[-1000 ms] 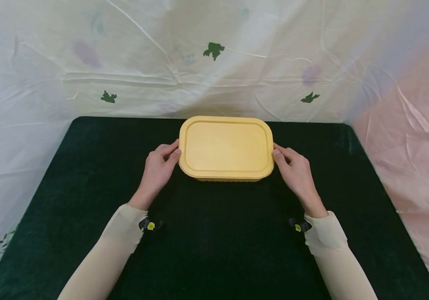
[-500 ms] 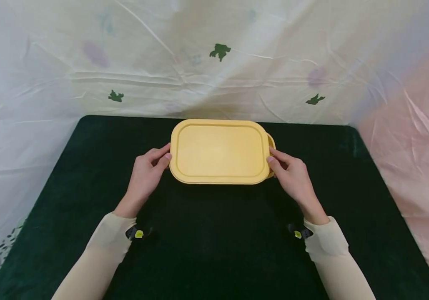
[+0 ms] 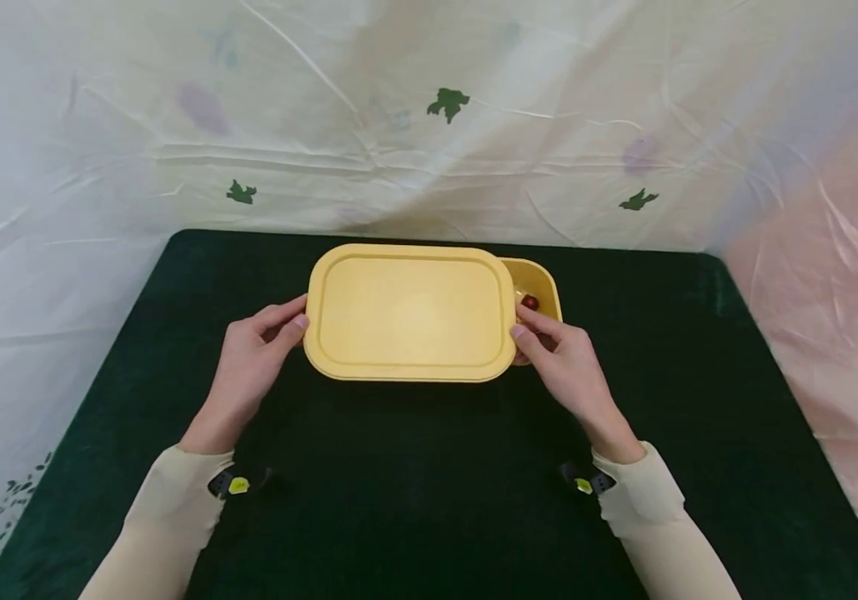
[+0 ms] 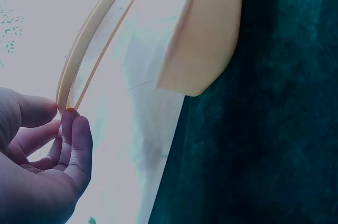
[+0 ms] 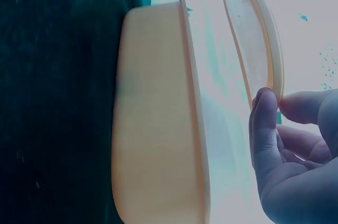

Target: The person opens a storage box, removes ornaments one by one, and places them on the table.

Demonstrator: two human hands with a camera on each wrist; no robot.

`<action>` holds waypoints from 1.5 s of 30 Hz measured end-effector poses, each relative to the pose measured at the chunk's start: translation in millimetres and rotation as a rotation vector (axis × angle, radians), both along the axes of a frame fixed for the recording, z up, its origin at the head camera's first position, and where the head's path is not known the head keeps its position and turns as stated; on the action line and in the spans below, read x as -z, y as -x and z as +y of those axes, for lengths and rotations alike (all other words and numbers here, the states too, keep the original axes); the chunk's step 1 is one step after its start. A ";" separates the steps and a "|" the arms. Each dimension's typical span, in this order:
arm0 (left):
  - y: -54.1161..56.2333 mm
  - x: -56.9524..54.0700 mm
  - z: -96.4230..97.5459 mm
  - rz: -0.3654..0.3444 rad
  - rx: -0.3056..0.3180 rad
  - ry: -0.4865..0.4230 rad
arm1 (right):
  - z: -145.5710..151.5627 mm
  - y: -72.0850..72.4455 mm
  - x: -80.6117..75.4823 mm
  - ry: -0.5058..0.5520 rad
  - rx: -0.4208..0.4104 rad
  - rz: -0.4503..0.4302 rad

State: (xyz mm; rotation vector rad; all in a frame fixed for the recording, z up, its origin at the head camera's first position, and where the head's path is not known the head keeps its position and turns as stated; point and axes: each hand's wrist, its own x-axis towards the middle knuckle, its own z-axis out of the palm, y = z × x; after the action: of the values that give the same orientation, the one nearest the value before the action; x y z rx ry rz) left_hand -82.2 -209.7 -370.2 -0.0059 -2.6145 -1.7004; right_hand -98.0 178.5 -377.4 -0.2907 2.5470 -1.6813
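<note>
Both ends of the lid [image 3: 409,317]: being pinched, left by the left hand [image 3: 244,354], right by the right hand [image 3: 567,367].
Lid: being held above the box [image 3: 543,283], offset left and near; uncovering seemingly being done, level setting-down probably being called for.
Box: on the green table [image 3: 413,500], right end being exposed; a second ago it was being covered.

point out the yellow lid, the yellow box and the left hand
yellow lid [image 3: 409,312]: head view, middle of its flat top
yellow box [image 5: 158,113]: right wrist view, its outer wall
left hand [image 3: 247,360]: head view, middle of the hand
</note>
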 end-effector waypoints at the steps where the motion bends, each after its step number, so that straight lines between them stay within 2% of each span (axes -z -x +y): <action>1: -0.4 -1.0 -2.2 0.005 -0.001 0.004 | -2.1 -0.8 0.3 0.006 0.003 -0.002; 8: -4.2 -6.6 -21.1 0.025 -0.011 0.035 | -22.4 -7.7 3.0 0.068 0.039 0.021; 13: -7.3 -6.5 -35.0 0.026 -0.016 0.054 | -39.4 -10.9 5.7 0.120 0.063 0.038; 19: -11.1 -4.6 -55.9 0.009 -0.027 0.083 | -58.6 -12.1 9.7 0.153 0.033 0.027; 32: -23.2 3.5 -101.3 -0.079 -0.060 0.158 | -97.4 -14.4 14.5 0.166 -0.038 0.003; 45: -32.3 14.1 -141.5 -0.154 -0.076 0.153 | -133.7 -17.6 21.5 0.096 -0.110 -0.066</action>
State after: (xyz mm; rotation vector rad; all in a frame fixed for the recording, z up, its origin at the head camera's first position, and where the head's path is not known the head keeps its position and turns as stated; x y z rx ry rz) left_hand -49.9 -351.3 -384.2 0.2270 -2.8081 -1.5309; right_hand -80.5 44.8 -398.9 -0.3679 2.3628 -1.7453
